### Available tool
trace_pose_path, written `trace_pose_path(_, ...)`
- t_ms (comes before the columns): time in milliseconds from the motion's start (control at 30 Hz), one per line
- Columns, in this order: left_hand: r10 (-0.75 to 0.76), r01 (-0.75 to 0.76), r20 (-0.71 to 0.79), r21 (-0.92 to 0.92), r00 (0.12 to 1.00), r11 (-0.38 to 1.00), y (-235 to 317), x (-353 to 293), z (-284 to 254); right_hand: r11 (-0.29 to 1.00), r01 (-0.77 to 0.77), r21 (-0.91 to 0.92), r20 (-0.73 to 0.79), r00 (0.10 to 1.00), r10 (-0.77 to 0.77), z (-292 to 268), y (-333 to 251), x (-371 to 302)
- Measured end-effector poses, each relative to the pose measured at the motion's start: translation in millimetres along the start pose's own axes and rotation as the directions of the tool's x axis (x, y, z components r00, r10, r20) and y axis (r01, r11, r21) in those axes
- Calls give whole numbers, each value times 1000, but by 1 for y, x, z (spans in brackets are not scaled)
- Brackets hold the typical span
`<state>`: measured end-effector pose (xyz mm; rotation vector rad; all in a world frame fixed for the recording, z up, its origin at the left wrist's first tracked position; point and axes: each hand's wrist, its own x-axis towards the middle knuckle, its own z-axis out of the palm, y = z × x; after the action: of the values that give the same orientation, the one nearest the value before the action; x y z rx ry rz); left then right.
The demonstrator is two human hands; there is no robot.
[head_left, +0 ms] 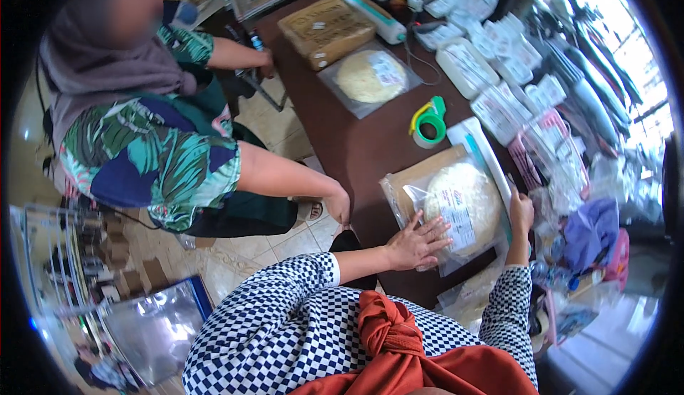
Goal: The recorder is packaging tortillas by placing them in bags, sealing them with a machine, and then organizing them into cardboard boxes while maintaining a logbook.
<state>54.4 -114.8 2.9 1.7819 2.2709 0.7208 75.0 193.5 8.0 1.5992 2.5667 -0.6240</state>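
Now, left hand (419, 244) lies open, fingers spread flat over near-left part of clear, shiny bag (422, 197); round, pale, rough-looking disc (476, 190) inside, label (458, 228) up. Bag sits over brown cardboard (399, 180) on smooth table (340, 135), against long white-and-teal sealer (476, 142) at right. Right hand (521, 209) curled at sealer's right side; can't tell if gripping. Farther, ring-shaped green tape (429, 118).

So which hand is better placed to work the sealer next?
Likely the right hand: it is at the white-and-teal bag sealer, while the left hand is spread over the clear plastic bag.
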Motion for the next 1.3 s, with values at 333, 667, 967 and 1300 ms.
trace_pose_path(333, -14, 34, -117, 169, 993, 985, -30, 70, -21, 995, 40, 96, -47, 998, -36, -9, -5, -29)
trace_pose_path(667, 60, -37, -102, 217, 993, 976, -28, 58, -11, 999, 39, -12, -330, 943, -41, -3, 3, -44)
trace_pose_path(967, -296, 249, -186, -240, 937, 938, -60, 57, -32, 745, 623, -238, -709, 413, -572, -23, 11, -137)
trace_pose_path(1300, -551, 546, 132, -447, 824, 709, -74, 77, -26, 305, -153, 940, 100, 978, 182, 41, 51, -186)
